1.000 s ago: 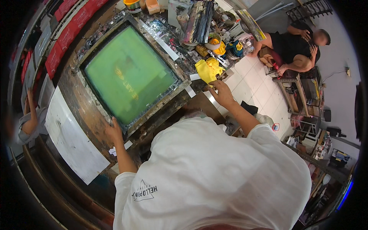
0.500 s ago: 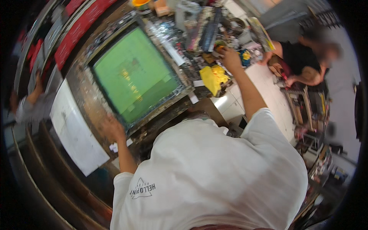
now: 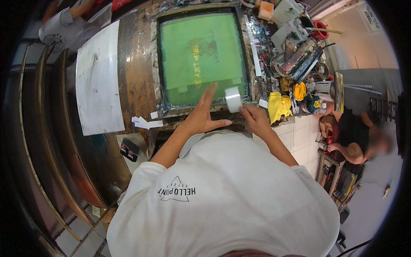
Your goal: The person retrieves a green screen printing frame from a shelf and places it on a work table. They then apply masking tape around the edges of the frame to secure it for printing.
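Nearest, the person's white shirt point(image 3: 222, 184) is filling the lower view. Just beyond it, the right hand point(image 3: 255, 120) is pinching a small white piece with a shiny band point(image 3: 233, 101), perhaps a tape roll, thumb and fingers clamped on its near edge. Half a second ago this hand was reaching among the pots; now it is holding the piece over the near right corner of the framed screen, so the work is centring there. The left hand point(image 3: 201, 115), which was beside the frame, is now lying over its near side, holding nothing visible, fingers extended and thumb apart.

The green mesh point(image 3: 184, 47) is lying inside its stained frame point(image 3: 157, 77) on the wooden surface point(image 3: 135, 64), the left fingers covering part of its near edge. White slips point(image 3: 147, 124) are lying by the near left corner, and a large white sheet point(image 3: 98, 81) is stretching farther left. On the right, a yellow cloth point(image 3: 276, 108), a yellow tub point(image 3: 299, 91) and stained scrapers point(image 3: 305, 62) are crowding the surface. Farther off, a seated person in black point(image 3: 358, 132) is leaning.
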{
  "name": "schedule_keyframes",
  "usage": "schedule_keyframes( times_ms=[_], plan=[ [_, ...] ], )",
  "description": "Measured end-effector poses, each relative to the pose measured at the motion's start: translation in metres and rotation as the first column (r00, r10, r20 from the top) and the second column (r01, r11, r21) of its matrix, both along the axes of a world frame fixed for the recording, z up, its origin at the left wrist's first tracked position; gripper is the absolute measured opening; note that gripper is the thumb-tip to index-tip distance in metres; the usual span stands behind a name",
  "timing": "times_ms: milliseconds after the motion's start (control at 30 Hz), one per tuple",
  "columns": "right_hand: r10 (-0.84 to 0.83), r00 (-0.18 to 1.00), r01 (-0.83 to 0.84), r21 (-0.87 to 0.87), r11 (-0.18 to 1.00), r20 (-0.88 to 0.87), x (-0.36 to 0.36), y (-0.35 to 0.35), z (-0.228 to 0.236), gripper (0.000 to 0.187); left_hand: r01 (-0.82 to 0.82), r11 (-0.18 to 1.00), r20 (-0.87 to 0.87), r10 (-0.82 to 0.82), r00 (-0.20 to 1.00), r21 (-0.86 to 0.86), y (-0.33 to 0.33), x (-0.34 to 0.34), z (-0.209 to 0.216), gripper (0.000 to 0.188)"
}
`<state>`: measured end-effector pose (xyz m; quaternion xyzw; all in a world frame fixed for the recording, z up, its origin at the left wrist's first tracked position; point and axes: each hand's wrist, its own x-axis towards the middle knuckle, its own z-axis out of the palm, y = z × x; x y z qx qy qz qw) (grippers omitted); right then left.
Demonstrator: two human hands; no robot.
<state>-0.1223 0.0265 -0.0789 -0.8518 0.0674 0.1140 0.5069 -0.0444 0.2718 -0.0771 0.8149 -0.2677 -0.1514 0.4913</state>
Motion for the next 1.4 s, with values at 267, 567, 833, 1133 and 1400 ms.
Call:
schedule_keyframes(
  times_ms=[267, 567, 833, 1133, 1400],
  plan=[
    [0.118, 0.99, -0.059, 0.554, 0.83, -0.072, 0.051, 0.039, 0.018, 0.043, -0.059, 0.996, 0.069, 0.064, 0.996, -0.069, 0.037, 0.023, 0.021, 0.079],
    [0.432, 0.866, -0.411, -0.137, 0.902, 0.25, 0.079, 0.051, 0.048, 0.064, -0.247, 0.969, 0.148, 0.243, 0.959, 0.008, 0.047, 0.012, 0.025, 0.077],
    [0.45, 0.796, -0.375, -0.254, 0.892, 0.404, 0.08, 0.076, 0.025, 0.051, -0.535, 0.84, -0.169, 0.516, 0.839, -0.092, 0.052, -0.001, 0.008, 0.07],
    [0.529, 0.808, -0.494, -0.192, 0.848, 0.258, 0.094, 0.102, 0.038, 0.044, -0.696, 0.712, -0.3, 0.647, 0.701, -0.091, 0.068, -0.014, -0.004, 0.066],
    [0.544, 0.753, -0.505, -0.206, 0.838, 0.37, 0.095, 0.101, 0.02, 0.035, -0.607, 0.785, -0.009, 0.613, 0.79, 0.125, 0.077, -0.024, 0.004, 0.065]
  ],
)
